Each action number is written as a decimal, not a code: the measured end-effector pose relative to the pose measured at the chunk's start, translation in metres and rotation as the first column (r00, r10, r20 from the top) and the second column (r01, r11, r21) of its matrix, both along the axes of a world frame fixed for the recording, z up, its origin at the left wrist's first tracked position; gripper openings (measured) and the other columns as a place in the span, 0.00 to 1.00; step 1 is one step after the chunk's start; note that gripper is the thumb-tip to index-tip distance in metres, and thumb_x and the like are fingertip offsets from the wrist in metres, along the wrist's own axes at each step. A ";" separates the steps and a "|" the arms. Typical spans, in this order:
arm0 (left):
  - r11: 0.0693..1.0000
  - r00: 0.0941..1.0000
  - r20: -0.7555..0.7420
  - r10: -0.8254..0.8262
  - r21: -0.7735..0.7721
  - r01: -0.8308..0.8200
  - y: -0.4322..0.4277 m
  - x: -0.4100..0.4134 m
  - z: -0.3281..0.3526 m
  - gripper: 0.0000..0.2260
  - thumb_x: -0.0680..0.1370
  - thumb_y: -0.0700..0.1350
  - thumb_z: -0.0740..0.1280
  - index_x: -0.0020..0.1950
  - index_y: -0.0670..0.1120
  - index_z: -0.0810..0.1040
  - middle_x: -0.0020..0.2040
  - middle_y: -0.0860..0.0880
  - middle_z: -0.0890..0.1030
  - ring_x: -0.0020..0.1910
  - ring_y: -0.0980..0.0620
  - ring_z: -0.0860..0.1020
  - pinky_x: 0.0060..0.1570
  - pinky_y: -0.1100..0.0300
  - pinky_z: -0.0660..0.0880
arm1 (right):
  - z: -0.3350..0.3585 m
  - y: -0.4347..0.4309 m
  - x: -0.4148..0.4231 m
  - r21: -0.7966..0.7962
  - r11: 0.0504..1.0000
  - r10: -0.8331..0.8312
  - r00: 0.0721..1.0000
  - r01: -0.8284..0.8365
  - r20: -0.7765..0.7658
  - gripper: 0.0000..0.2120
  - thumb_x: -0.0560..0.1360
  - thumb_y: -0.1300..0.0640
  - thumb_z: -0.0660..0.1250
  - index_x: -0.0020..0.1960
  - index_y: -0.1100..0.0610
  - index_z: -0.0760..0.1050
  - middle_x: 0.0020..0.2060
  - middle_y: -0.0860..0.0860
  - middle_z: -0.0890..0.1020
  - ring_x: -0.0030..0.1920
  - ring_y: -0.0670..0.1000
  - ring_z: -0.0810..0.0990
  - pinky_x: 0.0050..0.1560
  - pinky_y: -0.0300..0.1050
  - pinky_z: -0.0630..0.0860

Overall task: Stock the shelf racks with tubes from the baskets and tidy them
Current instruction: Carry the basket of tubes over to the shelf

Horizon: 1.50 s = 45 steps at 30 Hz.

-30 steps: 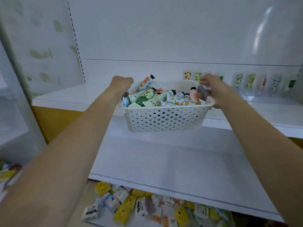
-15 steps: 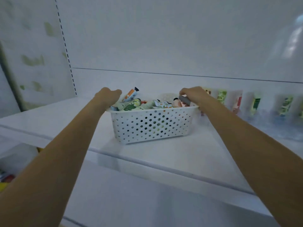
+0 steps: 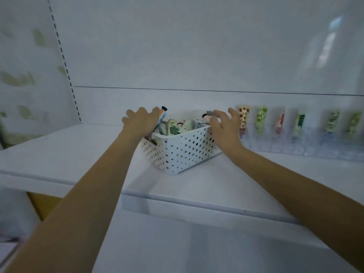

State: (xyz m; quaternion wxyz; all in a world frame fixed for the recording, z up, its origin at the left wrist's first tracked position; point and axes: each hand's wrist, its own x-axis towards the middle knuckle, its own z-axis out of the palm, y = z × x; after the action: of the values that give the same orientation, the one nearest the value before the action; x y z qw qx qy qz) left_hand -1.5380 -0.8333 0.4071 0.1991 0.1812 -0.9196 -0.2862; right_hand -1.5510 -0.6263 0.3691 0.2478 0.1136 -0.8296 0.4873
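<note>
A white perforated basket (image 3: 183,152) full of patterned tubes (image 3: 173,127) rests on the upper white shelf (image 3: 78,154), turned at an angle. My left hand (image 3: 140,120) hovers over the basket's left end, fingers loosely curled, next to an orange-and-white tube (image 3: 162,115). At the basket's right end my right hand (image 3: 224,127) has its fingers spread, just off the grey handle (image 3: 210,112). Neither hand grips anything. To the right, a clear rack (image 3: 295,148) holds several upright tubes (image 3: 243,119).
The shelf's back panel (image 3: 197,46) rises behind the basket, and a slotted upright (image 3: 65,64) runs down the left. A lower white shelf (image 3: 197,243) juts out beneath my forearms. A yellow panel (image 3: 43,203) shows at lower left.
The basket went from being carried in the air to resting on the upper shelf, rotated. Both hands have let go of its handles and opened.
</note>
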 end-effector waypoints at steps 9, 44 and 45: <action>0.928 0.865 -0.456 -0.209 0.188 0.323 0.053 0.020 -0.026 0.16 0.81 0.50 0.53 0.53 0.40 0.74 0.50 0.42 0.78 0.51 0.43 0.75 0.44 0.57 0.69 | 0.016 0.042 0.019 -0.614 0.789 0.258 0.919 -0.022 0.299 0.15 0.77 0.47 0.59 0.60 0.52 0.73 0.54 0.50 0.78 0.49 0.47 0.78 0.44 0.42 0.73; 0.337 0.180 -0.377 -0.909 -0.410 0.847 0.266 0.101 -0.013 0.14 0.79 0.44 0.58 0.63 0.43 0.72 0.57 0.44 0.75 0.54 0.50 0.74 0.55 0.59 0.70 | -0.037 0.179 0.200 0.472 0.591 -0.570 0.753 0.654 -0.328 0.18 0.78 0.51 0.59 0.65 0.59 0.72 0.61 0.57 0.75 0.61 0.58 0.71 0.61 0.49 0.65; 0.277 0.115 -0.389 -0.914 -0.390 0.878 0.284 0.116 -0.022 0.13 0.79 0.44 0.58 0.62 0.43 0.73 0.55 0.44 0.76 0.52 0.50 0.75 0.53 0.58 0.71 | -0.050 0.190 0.226 0.462 0.549 -0.616 0.711 0.696 -0.339 0.18 0.78 0.52 0.59 0.64 0.59 0.72 0.59 0.57 0.76 0.60 0.58 0.71 0.59 0.49 0.66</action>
State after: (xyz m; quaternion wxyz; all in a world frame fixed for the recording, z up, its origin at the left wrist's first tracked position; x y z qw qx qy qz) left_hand -1.4222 -0.5489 0.3853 0.2453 -0.5051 -0.7469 -0.3560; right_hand -1.3253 -0.4368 0.3189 0.4233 -0.1047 -0.8960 0.0841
